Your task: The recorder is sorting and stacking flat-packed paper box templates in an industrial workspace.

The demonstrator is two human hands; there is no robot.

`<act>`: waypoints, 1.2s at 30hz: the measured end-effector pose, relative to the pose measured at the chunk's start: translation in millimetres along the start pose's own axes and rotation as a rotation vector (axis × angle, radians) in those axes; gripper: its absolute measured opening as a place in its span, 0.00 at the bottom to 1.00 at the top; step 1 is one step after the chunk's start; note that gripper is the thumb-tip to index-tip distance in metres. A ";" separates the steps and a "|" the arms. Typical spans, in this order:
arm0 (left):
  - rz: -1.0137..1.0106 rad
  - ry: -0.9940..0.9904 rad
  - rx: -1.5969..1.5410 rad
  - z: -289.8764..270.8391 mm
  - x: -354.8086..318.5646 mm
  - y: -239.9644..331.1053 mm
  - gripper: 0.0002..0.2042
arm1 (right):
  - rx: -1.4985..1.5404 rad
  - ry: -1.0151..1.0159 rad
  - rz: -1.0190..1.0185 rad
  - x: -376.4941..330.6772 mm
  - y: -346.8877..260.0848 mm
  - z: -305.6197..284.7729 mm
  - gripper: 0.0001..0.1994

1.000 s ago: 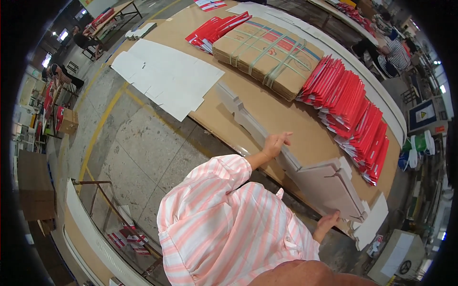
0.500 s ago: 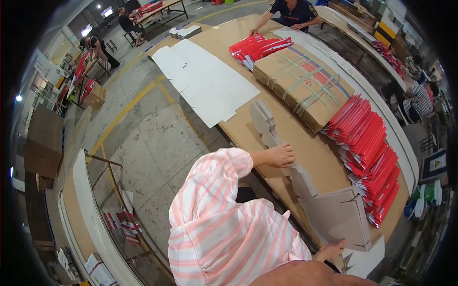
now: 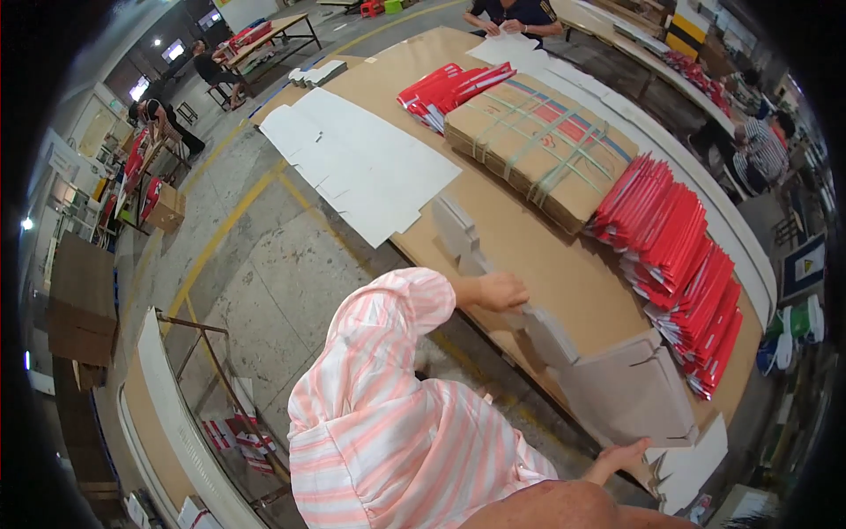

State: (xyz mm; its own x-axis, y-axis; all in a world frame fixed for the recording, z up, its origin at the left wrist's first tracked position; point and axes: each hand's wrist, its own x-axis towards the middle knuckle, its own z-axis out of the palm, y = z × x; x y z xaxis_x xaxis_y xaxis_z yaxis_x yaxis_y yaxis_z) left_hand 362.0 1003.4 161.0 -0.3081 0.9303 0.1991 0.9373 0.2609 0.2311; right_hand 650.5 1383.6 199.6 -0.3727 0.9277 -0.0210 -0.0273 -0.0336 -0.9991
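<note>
A grey die-cut cardboard piece, seemingly several layers thick, lies along the near edge of the table. It has a wide panel at the lower right and a narrow, notched strip running away to the upper left. My left hand is closed on the narrow strip, its fingertips hidden behind the knuckles. At the lower corner of the wide panel, my right hand grips the edge with the thumb extended on top; its other fingers are mostly hidden. White sheets with cut edges lie beside that hand.
A strapped brown cardboard bundle sits mid-table, with fanned red packages to its right and more red ones beyond. A large white sheet overhangs the left edge. Across the table sits a co-worker. A metal-framed table stands at left.
My view has shifted slightly; both hands keep their places on the grey cardboard. The co-worker's reaching arm has drawn back from the red packages, and their hands are now together at a white sheet.
</note>
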 end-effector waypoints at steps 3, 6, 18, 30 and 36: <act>-0.073 -0.159 -0.058 -11.3 -40.9 24.9 0.18 | -0.003 -0.065 0.072 -3.1 -21.7 14.6 0.31; -0.242 -0.350 -0.256 -77.3 -103.6 78.0 0.22 | -0.043 -0.210 0.323 -33.8 -36.9 13.5 0.30; -0.927 -0.239 -0.451 -163.0 -410.6 128.8 0.18 | -0.078 -1.031 0.641 -184.5 17.8 287.7 0.27; -1.174 -0.047 -0.364 -195.6 -518.5 105.5 0.19 | -0.280 -1.216 0.462 -320.1 -7.8 428.1 0.26; -1.196 -0.149 -0.332 -203.1 -536.9 18.9 0.20 | -0.230 -1.108 0.348 -349.2 -2.6 485.2 0.28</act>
State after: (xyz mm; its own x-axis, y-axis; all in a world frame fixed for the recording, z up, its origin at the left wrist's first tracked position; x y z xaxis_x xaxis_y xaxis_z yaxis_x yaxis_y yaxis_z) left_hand 512.0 456.5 251.9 -0.8959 0.1804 -0.4059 -0.0106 0.9049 0.4255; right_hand 330.6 879.4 227.8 -0.9309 0.0499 -0.3619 0.3597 -0.0475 -0.9319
